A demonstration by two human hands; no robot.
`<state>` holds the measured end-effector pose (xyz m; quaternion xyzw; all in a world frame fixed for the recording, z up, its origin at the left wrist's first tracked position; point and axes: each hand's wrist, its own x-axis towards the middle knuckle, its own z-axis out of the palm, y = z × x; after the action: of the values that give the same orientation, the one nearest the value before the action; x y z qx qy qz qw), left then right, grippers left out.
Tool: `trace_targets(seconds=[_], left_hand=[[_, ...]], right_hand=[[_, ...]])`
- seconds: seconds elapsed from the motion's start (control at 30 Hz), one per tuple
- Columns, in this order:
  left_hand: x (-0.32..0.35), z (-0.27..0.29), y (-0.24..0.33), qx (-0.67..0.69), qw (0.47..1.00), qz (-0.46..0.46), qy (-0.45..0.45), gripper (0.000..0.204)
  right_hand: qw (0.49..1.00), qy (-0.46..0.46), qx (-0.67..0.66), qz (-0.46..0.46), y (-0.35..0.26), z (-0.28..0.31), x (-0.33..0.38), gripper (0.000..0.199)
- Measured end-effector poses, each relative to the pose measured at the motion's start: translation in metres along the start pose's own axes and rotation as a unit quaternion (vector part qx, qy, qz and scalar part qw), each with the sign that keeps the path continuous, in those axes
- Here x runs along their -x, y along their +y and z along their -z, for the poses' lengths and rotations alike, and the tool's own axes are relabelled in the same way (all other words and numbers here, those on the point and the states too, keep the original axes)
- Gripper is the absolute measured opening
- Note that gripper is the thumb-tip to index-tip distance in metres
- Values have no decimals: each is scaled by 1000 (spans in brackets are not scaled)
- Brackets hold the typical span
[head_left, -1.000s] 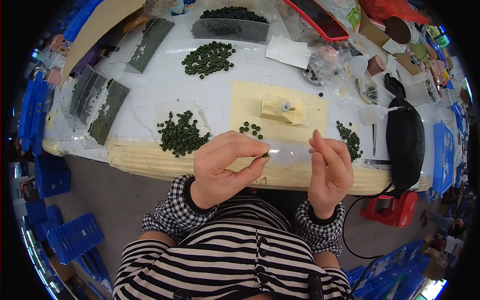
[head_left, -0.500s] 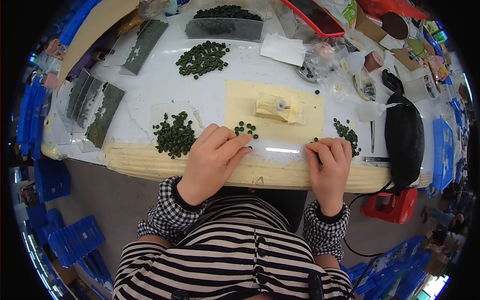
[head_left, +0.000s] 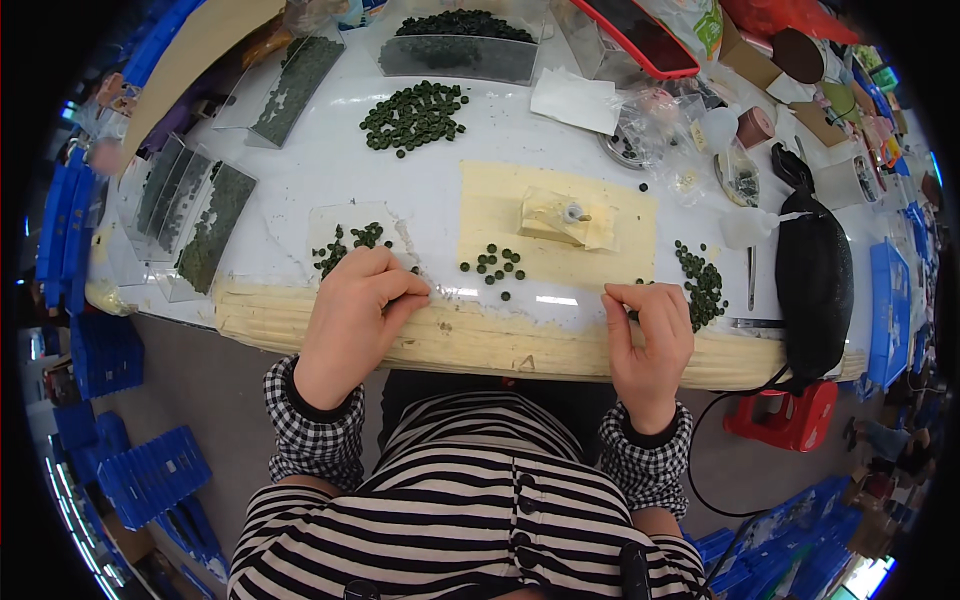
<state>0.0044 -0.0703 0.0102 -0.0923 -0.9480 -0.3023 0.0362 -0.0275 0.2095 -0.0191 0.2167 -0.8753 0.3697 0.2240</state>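
Note:
My left hand (head_left: 350, 315) is over the near side of a heap of small dark green round pieces (head_left: 368, 235), hiding much of it. Its thumb and fingertips are drawn together; whatever they might hold is hidden. Between the hands, a loose group of the same green discs (head_left: 492, 262) lies partly on a yellow paper sheet (head_left: 475, 200). My right hand (head_left: 650, 335) rests by the table's front edge, thumb and forefinger pinched close. A dark piece shows beside its thumb, but I cannot make out what the pinch holds. Just right of it lies another small heap (head_left: 702, 285).
A taped block with a small metal-tipped fitting (head_left: 570, 215) stands on the yellow sheet. Behind are a larger green heap (head_left: 412, 118) and clear trays (head_left: 460, 60) of green pieces. To the right are tweezers (head_left: 752, 275), a black pouch (head_left: 815, 280) and a white squeeze bottle (head_left: 745, 228).
My left hand has moved left from the loose group to the left heap. More discs now show in the group between my hands. My right hand has stayed nearly in place.

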Motion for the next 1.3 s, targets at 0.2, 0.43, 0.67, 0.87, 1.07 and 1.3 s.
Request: trace_targets(seconds=[0.2, 0.43, 0.67, 0.87, 1.07, 1.3], left_hand=[[-5, -5, 5, 44, 998, -44, 31, 12], [-8, -33, 49, 530, 845, 68, -5, 8], [-11, -78, 43, 801, 568, 137, -131, 17], [-12, -70, 53, 795, 566, 179, -125, 27], [-10, -72, 53, 776, 607, 138, -103, 26], [-6, -76, 55, 710, 699, 82, -31, 22]], right_hand=[[994, -3, -93, -56, -10, -5, 5, 11], [837, -36, -476, -268, -29, -8, 10, 14], [797, -26, -539, -272, -27, -4, 10, 18], [801, -6, -531, -278, -22, -6, 14, 14], [854, -11, -470, -224, -24, -7, 12, 13], [804, -23, -538, -252, -27, -9, 12, 12]])
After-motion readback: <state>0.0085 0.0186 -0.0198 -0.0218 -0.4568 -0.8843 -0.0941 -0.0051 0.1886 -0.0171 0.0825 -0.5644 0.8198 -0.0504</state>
